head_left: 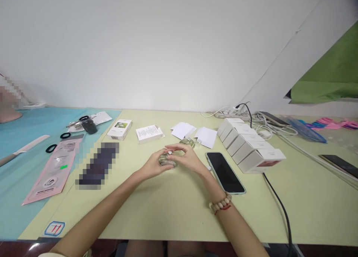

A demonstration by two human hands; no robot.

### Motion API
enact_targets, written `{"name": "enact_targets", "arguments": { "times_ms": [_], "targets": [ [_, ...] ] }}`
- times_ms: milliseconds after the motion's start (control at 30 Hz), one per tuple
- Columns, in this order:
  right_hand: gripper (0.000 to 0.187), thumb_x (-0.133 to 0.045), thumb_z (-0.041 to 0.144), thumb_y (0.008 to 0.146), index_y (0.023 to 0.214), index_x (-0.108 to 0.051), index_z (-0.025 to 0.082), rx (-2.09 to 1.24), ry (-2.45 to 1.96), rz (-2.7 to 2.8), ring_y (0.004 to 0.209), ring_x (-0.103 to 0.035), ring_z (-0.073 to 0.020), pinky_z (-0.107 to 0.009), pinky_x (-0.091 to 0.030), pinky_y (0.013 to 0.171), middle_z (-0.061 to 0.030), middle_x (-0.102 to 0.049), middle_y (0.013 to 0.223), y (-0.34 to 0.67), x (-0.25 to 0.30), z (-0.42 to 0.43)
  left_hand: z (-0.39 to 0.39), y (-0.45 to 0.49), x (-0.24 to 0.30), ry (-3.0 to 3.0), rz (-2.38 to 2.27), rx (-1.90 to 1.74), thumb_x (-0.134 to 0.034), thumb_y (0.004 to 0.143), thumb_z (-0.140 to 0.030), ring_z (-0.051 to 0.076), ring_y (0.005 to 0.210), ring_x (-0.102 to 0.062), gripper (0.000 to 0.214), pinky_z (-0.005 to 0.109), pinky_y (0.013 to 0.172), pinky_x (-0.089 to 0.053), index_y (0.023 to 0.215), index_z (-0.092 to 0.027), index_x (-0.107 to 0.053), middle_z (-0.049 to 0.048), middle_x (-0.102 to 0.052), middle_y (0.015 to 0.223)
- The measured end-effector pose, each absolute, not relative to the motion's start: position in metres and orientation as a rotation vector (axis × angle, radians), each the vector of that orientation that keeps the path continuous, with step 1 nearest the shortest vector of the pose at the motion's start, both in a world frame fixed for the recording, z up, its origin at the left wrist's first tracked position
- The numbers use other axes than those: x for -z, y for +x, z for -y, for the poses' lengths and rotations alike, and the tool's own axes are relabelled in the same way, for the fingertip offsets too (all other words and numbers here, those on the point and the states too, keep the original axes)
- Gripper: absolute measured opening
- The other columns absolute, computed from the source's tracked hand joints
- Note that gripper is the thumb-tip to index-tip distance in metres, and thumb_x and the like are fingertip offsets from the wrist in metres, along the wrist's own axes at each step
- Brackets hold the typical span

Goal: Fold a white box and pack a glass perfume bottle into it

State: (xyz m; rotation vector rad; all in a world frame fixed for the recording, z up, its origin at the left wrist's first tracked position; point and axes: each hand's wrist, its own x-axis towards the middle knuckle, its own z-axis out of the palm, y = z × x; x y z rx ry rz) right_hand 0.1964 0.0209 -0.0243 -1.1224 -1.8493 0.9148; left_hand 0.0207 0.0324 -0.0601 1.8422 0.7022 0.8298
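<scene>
Over the middle of the table, my left hand [153, 163] is closed around the side of a small round, see-through greenish container [165, 160]. My right hand [188, 159] curves over the same container from the other side, its thumb and fingers on it. A small white spot shows near its top, between the fingertips; part of the container is hidden by the hands. Just behind my right hand lies a second see-through greenish round item [188, 141], partly covered. Two white paper sheets [183, 130] lie beyond it.
Right of my hands lie a phone [226, 173] and a row of white boxes [261, 160], with cables [279, 197] beyond. Two small boxes [120, 129] stand back left. A pink package [54, 171] and black jar [88, 125] rest on blue cloth [16, 145].
</scene>
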Motion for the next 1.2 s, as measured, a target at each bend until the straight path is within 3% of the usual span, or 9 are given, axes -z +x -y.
{"name": "enact_targets", "arguments": {
  "times_ms": [67,133,200,400,533,667,867,1033,1200],
  "targets": [
    [0.059,-0.071,0.034,0.066,0.120,-0.054,0.021,-0.942,-1.092,1.877,0.103,-0.053,-0.0179,-0.033,-0.043,0.091,-0.0072,-0.056,0.114,0.198,0.024,-0.022,-0.037,0.011,0.051,1.931,-0.700,-0.729,-0.065,0.070,-0.038,0.020,0.124,-0.037,0.071,0.031,0.099,-0.038,0.133,-0.024,-0.036,0.0062,-0.036,0.136],
    [0.069,-0.073,0.035,0.064,0.126,-0.047,0.023,-0.970,-1.085,1.901,0.109,-0.050,-0.0181,-0.032,-0.042,0.091,-0.0074,-0.050,0.122,0.200,0.025,-0.022,-0.043,-0.001,0.044,2.010,-0.705,-0.704,-0.053,0.080,-0.041,0.018,0.124,-0.037,0.051,0.032,0.104,-0.031,0.127,-0.024,-0.044,0.0052,-0.039,0.134],
    [0.072,-0.073,0.037,0.063,0.129,-0.044,0.024,-1.019,-1.117,1.927,0.109,-0.049,-0.0172,-0.031,-0.042,0.091,-0.0072,-0.049,0.122,0.200,0.025,-0.020,-0.052,-0.013,0.042,2.159,-0.799,-0.823,-0.043,0.086,-0.041,0.018,0.127,-0.033,0.041,0.035,0.108,-0.025,0.123,-0.025,-0.050,0.0035,-0.039,0.134],
    [0.064,-0.065,0.019,0.066,0.127,-0.045,0.020,-1.090,-1.093,2.118,0.105,-0.049,-0.0145,-0.027,-0.040,0.090,-0.0047,-0.050,0.120,0.201,0.027,-0.017,-0.085,-0.029,0.082,2.592,-1.496,-0.899,-0.044,0.084,-0.043,0.027,0.136,-0.002,0.061,0.044,0.108,-0.012,0.139,-0.025,-0.028,0.0045,-0.012,0.146],
    [0.058,-0.051,0.010,0.068,0.125,-0.045,0.020,-0.896,-1.147,2.153,0.106,-0.049,-0.0148,-0.026,-0.038,0.090,-0.0030,-0.050,0.121,0.194,0.038,-0.016,-0.099,-0.036,0.099,2.522,-1.657,-0.758,-0.043,0.083,-0.046,0.028,0.131,-0.019,0.063,0.043,0.104,-0.020,0.138,-0.020,-0.030,0.0072,-0.023,0.143],
    [0.063,-0.047,0.023,0.076,0.137,-0.032,0.022,-0.465,-1.515,2.069,0.109,-0.049,-0.0223,-0.033,-0.038,0.089,-0.0045,-0.046,0.128,0.181,0.051,-0.013,-0.096,-0.039,0.085,2.522,-1.757,-0.848,-0.049,0.077,-0.050,0.027,0.105,-0.042,0.051,0.042,0.095,-0.028,0.117,-0.019,-0.052,0.0115,-0.050,0.109],
    [0.058,-0.056,0.052,0.070,0.122,-0.049,0.027,-0.211,-1.705,1.977,0.080,-0.058,-0.0193,-0.032,-0.041,0.071,-0.0033,-0.057,0.109,0.174,0.043,-0.007,-0.090,-0.035,0.088,2.570,-1.637,-0.852,-0.051,0.074,-0.055,0.030,0.130,-0.017,0.070,0.042,0.103,-0.018,0.133,-0.021,-0.036,0.0115,-0.024,0.139],
    [0.069,-0.060,0.052,0.067,0.129,-0.040,0.030,-0.312,-1.573,2.056,0.102,-0.052,-0.0202,-0.032,-0.042,0.077,-0.0011,-0.047,0.124,0.179,0.040,-0.007,-0.090,-0.033,0.088,2.333,-1.789,-0.924,-0.051,0.075,-0.048,0.027,0.114,-0.037,0.064,0.041,0.098,-0.027,0.128,-0.016,-0.039,0.0144,-0.042,0.118],
    [0.062,-0.055,0.040,0.076,0.132,-0.037,0.025,-0.416,-1.612,2.024,0.095,-0.055,-0.0180,-0.031,-0.044,0.074,-0.0026,-0.049,0.124,0.189,0.049,-0.016,-0.084,-0.028,0.079,2.197,-2.060,-1.075,-0.054,0.071,-0.039,0.030,0.120,-0.029,0.071,0.044,0.098,-0.025,0.134,-0.016,-0.031,0.0158,-0.032,0.124]
  ]
}}
